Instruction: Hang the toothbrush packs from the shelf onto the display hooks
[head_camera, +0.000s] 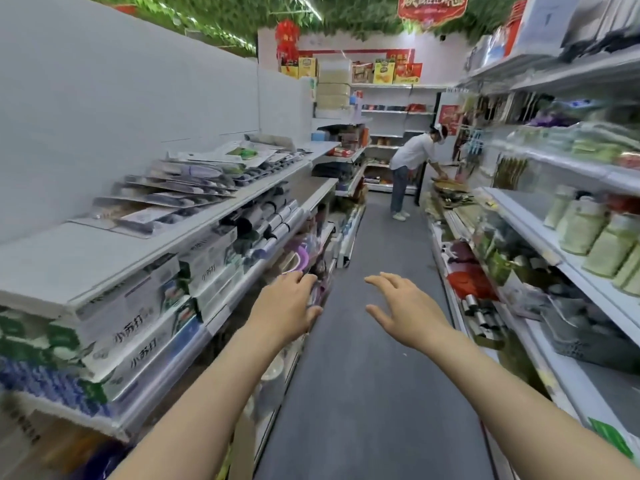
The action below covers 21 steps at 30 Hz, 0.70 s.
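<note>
Your left hand (289, 303) and right hand (401, 306) both reach forward over the aisle floor (363, 393), fingers loosely spread, holding nothing. The toothbrush packs (180, 188) lie overlapping on the top shelf (52, 265) at your left, farther along.

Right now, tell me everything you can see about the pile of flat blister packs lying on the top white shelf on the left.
The pile of flat blister packs lies on the top white shelf at the left, against the pale wall. The packs are flat cards with clear plastic fronts, overlapping and fanned at loose angles in a row running down the aisle. Their contents look dark and elongated, but blur hides detail. Neither hand touches them.
</note>
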Each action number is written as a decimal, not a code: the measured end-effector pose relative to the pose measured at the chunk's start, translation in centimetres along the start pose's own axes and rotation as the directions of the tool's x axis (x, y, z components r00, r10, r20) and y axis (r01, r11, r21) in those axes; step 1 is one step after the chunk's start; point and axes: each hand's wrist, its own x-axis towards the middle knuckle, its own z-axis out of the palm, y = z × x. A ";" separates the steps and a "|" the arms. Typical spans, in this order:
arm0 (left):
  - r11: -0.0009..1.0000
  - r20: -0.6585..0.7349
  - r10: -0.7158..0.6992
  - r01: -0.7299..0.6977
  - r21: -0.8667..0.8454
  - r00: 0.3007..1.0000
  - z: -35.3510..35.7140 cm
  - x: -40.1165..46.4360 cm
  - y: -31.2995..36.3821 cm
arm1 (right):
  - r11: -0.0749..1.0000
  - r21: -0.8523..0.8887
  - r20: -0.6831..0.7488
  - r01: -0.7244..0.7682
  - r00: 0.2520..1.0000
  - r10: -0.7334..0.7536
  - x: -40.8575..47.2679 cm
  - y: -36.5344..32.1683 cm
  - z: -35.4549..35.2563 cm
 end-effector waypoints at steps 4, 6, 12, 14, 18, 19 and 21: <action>0.998 0.002 0.028 -0.029 0.048 1.000 2.6 9.7 -0.6 | 1.000 0.014 0.000 -0.013 1.000 0.013 7.8 4.8 1.5; 0.996 0.006 0.039 -0.039 0.075 0.999 4.3 14.6 -0.9 | 1.000 0.017 -0.015 -0.001 1.000 0.001 11.9 7.5 2.3; 0.997 -0.014 -0.008 0.009 0.071 1.000 8.2 29.8 -0.3 | 0.997 0.010 -0.033 0.077 0.997 -0.076 25.2 17.0 2.6; 0.998 -0.017 -0.028 0.029 0.063 0.999 8.7 35.2 0.0 | 0.995 -0.004 -0.013 0.101 0.995 -0.101 30.1 20.5 2.2; 0.995 -0.024 -0.066 0.068 0.071 0.998 9.1 45.2 0.5 | 0.988 -0.039 -0.009 0.150 0.989 -0.150 39.8 26.1 1.4; 0.994 -0.026 -0.075 0.077 0.079 0.997 9.3 47.4 0.4 | 0.985 -0.043 -0.013 0.168 0.986 -0.168 42.2 27.1 1.4; 0.991 -0.023 -0.095 0.096 0.095 0.995 9.9 51.2 -0.3 | 0.978 -0.030 -0.019 0.206 0.978 -0.206 46.6 28.6 2.0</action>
